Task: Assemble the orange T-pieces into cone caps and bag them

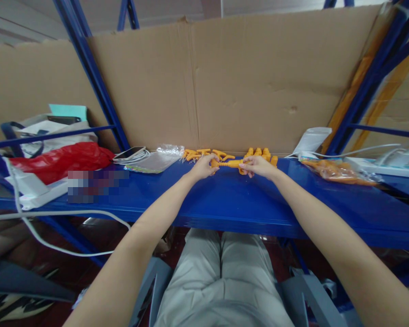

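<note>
Both my hands meet over the middle of a blue metal shelf (225,200). My left hand (203,166) and my right hand (257,166) are each closed on an end of a long orange plastic part (229,163) held level just above the shelf. Behind the left hand lie several loose orange curved pieces (204,153). Behind the right hand stands a row of short orange pieces (261,153) against the cardboard wall.
A cardboard sheet (259,81) backs the shelf. To the left lie a clear plastic bag (157,160), a phone with a white cable (131,154), a red bag (59,160) and white bags. On the right are a bag of orange parts (339,171), a white pouch (311,140) and blue rack posts.
</note>
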`<state>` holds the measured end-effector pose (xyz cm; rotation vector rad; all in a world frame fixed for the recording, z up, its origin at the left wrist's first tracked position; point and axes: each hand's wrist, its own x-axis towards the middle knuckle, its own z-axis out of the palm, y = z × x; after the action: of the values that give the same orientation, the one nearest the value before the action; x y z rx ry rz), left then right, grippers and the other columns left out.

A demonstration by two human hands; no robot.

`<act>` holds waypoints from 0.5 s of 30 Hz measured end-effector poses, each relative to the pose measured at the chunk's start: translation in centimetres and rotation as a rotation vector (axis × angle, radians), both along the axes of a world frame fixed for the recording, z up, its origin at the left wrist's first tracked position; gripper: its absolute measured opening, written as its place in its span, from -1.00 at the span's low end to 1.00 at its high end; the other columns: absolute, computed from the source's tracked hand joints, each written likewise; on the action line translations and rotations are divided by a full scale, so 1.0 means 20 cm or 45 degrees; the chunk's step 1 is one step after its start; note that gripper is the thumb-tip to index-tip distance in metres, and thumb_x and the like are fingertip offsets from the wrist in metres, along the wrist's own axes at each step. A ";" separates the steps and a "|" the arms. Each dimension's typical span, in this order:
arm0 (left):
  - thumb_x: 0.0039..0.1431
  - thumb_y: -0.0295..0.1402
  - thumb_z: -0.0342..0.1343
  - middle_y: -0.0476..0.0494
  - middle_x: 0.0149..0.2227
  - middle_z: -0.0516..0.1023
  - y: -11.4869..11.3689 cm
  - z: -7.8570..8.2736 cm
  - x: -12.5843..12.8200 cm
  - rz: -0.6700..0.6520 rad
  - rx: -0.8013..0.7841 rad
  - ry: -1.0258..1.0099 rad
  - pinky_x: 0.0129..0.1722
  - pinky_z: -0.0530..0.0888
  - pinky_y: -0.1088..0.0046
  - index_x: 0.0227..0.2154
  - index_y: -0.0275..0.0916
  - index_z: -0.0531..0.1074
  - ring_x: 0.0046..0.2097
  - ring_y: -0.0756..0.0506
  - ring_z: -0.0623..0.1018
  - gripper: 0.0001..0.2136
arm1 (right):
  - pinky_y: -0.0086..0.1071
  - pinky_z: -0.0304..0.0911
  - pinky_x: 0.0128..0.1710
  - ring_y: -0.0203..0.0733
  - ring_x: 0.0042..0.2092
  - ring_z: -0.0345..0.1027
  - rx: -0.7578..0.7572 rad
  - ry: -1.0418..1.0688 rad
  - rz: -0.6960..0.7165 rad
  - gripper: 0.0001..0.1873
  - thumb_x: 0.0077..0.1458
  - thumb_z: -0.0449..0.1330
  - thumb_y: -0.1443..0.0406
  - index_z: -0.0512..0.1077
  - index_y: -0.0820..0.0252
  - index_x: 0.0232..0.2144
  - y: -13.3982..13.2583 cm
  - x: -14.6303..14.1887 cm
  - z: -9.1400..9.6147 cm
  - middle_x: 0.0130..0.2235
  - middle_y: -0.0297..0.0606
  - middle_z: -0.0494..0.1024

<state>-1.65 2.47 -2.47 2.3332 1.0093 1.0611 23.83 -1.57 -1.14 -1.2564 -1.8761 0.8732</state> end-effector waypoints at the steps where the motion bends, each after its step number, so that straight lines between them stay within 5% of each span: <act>1: 0.04 -0.55 0.21 0.17 -0.59 0.42 -0.01 0.00 0.00 -0.001 -0.010 0.003 -0.54 0.39 0.58 -0.23 -0.24 0.36 -0.61 0.07 0.42 -0.76 | -0.24 0.32 -0.41 -0.20 -0.47 0.38 -0.001 -0.001 -0.010 -0.41 -0.05 0.33 -0.17 0.42 0.22 -0.27 0.00 0.00 0.00 -0.44 -0.15 0.52; 15: 0.04 -0.56 0.21 0.18 -0.60 0.40 -0.04 0.02 0.02 0.075 0.005 0.050 -0.45 0.41 0.51 -0.23 -0.23 0.36 -0.58 0.04 0.44 -0.76 | -0.16 0.33 -0.37 -0.09 -0.44 0.40 0.084 -0.165 -0.039 -0.27 -0.03 0.11 -0.36 0.28 0.17 -0.62 -0.03 0.00 0.03 -0.57 -0.13 0.39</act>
<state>-1.26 1.61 -2.01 2.3498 1.0976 1.0436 23.80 -2.26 -0.58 -1.3252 -1.9651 0.7233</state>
